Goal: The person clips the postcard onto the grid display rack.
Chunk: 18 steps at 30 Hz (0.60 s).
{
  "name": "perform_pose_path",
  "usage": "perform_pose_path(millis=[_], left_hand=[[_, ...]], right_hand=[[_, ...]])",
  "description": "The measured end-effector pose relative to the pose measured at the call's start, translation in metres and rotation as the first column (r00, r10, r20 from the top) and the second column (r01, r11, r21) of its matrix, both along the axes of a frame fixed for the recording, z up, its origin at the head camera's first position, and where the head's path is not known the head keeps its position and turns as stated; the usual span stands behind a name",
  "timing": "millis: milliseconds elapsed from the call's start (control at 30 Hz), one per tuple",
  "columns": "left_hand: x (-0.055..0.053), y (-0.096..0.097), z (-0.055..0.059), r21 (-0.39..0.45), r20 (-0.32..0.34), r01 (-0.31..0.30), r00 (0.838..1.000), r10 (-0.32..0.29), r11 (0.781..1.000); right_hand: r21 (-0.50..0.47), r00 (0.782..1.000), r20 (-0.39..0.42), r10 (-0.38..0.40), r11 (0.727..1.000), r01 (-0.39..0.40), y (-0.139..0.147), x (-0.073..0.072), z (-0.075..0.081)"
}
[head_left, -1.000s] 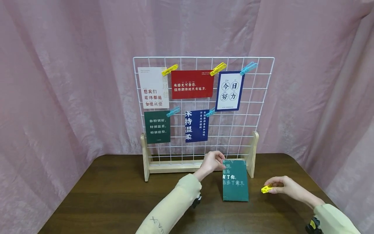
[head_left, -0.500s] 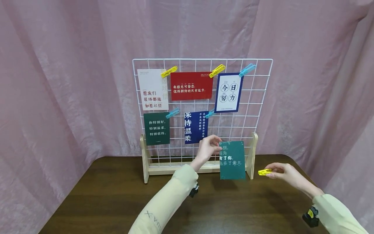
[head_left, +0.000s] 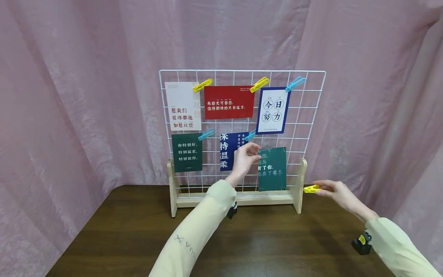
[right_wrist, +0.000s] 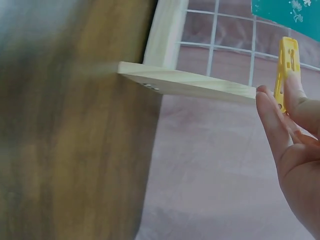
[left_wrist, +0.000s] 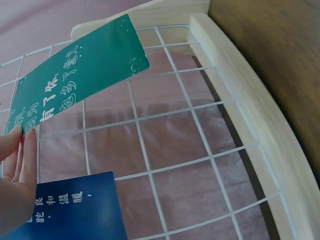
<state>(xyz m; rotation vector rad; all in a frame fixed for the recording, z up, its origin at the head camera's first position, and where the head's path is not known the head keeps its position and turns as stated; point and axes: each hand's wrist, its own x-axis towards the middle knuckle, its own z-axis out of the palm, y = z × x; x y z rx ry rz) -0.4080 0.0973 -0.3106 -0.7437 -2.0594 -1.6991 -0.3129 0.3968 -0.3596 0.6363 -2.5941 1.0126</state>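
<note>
My left hand [head_left: 244, 161] pinches a green postcard [head_left: 272, 169] by its upper left edge, upright before the lower right of the white wire grid [head_left: 294, 138]. In the left wrist view the card [left_wrist: 82, 70] tilts across the grid, and thumb and fingers grip its corner. A yellow clothespin [head_left: 312, 189] is pinched between thumb and fingers of my right hand [head_left: 340, 195], just right of the stand's right wooden leg. The right wrist view shows this clothespin [right_wrist: 288, 72] pointing up near the card's speckled corner [right_wrist: 295, 12], apart from it.
Several cards hang clipped on the grid: white, red [head_left: 229, 102], blue-bordered [head_left: 273, 110], dark green [head_left: 187, 152] and dark blue [head_left: 226, 154]. The blue card is partly behind my left hand. A wooden base [head_left: 266, 199] holds the grid on the brown table [head_left: 138, 231]. Pink curtains hang behind.
My left hand has raised the green postcard from near the tabletop to in front of the grid's lower right. My right hand, still holding the yellow clothespin, has risen too.
</note>
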Motion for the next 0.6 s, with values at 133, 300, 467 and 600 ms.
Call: perform_pose_path(millis=[133,300,467,600], left_hand=[[-0.002,0.002,0.007,0.013,-0.02,-0.025,0.999,0.025,1.0],[-0.004,0.007,0.014,0.014,-0.068,-0.048,0.997,0.048,0.999],[-0.007,0.012,0.017,0.022,-0.086,-0.067,0.994,0.069,0.998],[-0.009,0.017,0.018,0.031,-0.116,-0.093,0.989,0.096,0.995]], right_hand=[[-0.032,0.997,-0.056,-0.044,0.999,0.043,-0.002,-0.005,0.012],[-0.027,0.983,-0.128,-0.132,0.991,0.13,-0.005,-0.011,0.031],[-0.027,0.971,-0.149,-0.187,0.982,0.185,-0.008,-0.017,0.049],[-0.025,0.961,-0.167,-0.222,0.975,0.221,-0.009,-0.02,0.061]])
